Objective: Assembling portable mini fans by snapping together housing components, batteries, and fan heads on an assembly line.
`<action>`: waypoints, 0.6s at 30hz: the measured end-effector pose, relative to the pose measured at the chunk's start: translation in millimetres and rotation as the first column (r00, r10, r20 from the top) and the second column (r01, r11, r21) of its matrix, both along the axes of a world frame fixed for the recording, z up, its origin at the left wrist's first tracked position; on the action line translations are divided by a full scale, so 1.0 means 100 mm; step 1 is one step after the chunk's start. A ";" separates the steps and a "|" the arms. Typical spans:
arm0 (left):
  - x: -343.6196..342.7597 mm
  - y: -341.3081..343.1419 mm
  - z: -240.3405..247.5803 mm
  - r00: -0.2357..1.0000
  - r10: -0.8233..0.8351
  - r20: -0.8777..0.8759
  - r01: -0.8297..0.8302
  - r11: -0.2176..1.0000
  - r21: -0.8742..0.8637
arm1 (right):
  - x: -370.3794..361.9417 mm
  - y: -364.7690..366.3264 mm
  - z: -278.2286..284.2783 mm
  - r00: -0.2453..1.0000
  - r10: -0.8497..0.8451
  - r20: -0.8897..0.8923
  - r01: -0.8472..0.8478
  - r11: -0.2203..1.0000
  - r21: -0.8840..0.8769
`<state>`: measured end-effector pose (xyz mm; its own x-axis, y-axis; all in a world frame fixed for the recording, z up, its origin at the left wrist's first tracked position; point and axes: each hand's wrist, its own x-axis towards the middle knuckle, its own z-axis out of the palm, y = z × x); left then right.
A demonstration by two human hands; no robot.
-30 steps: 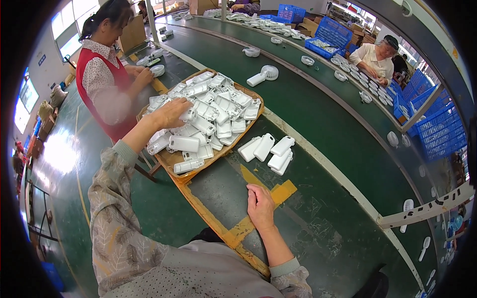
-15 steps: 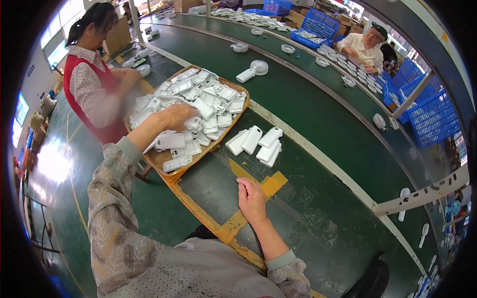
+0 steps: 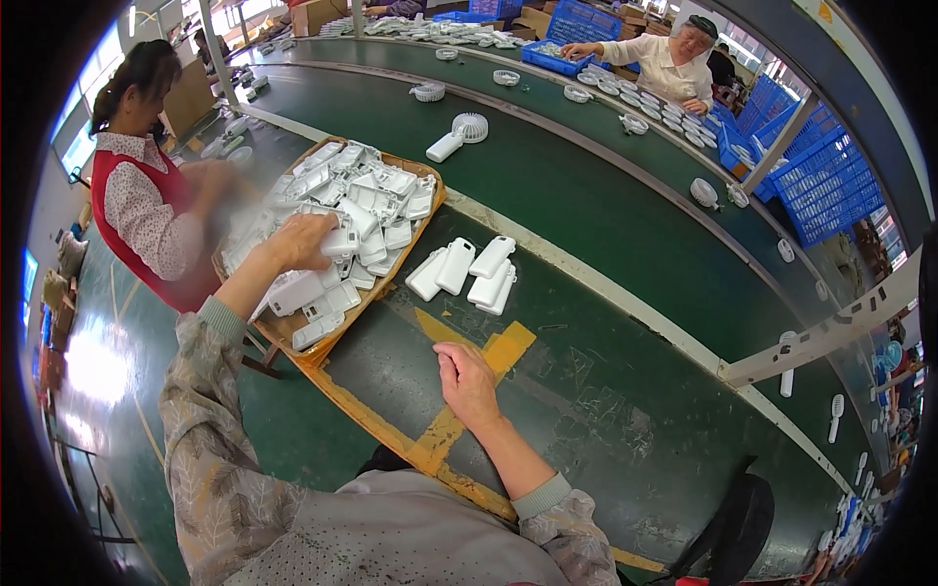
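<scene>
My left hand reaches into a shallow brown tray heaped with white plastic handle shells. Its fingers are closed on one white plastic shell at the top of the heap. My right hand rests on the dark green table, fingers curled in, with no part showing in it. Beyond it, several white handle casings lie in a small group on the table, to the right of the tray.
A co-worker in a red vest stands left of the tray, hands blurred. Across the green conveyor belt, another person sits among round white parts and blue crates. A white handheld fan lies on the belt. Lower right is a black strap.
The view has shifted, so the scene sits further left. My left hand now grips a white shell that shows clearly. The seated person across the belt has stretched an arm to a blue crate.
</scene>
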<state>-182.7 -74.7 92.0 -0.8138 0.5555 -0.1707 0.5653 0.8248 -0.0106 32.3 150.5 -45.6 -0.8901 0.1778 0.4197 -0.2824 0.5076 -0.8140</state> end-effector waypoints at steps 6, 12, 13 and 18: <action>0.61 0.61 0.09 0.997 0.072 -0.003 -0.067 0.934 0.350 | 0.00 0.02 -0.04 0.998 -0.064 -0.012 0.063 0.996 -0.066; 1.00 1.37 -0.71 0.956 0.220 -0.193 -0.087 0.844 0.529 | -0.02 0.07 -0.09 0.949 -0.315 0.002 0.315 0.949 -0.029; 1.02 1.45 -0.85 0.939 0.234 -0.253 -0.079 0.861 0.502 | -0.02 0.08 -0.09 0.935 -0.354 -0.012 0.354 0.935 -0.031; 1.11 1.62 -1.16 0.956 0.210 -0.203 -0.068 0.835 0.546 | -0.03 0.19 -0.11 0.908 -0.417 -0.033 0.418 0.908 0.031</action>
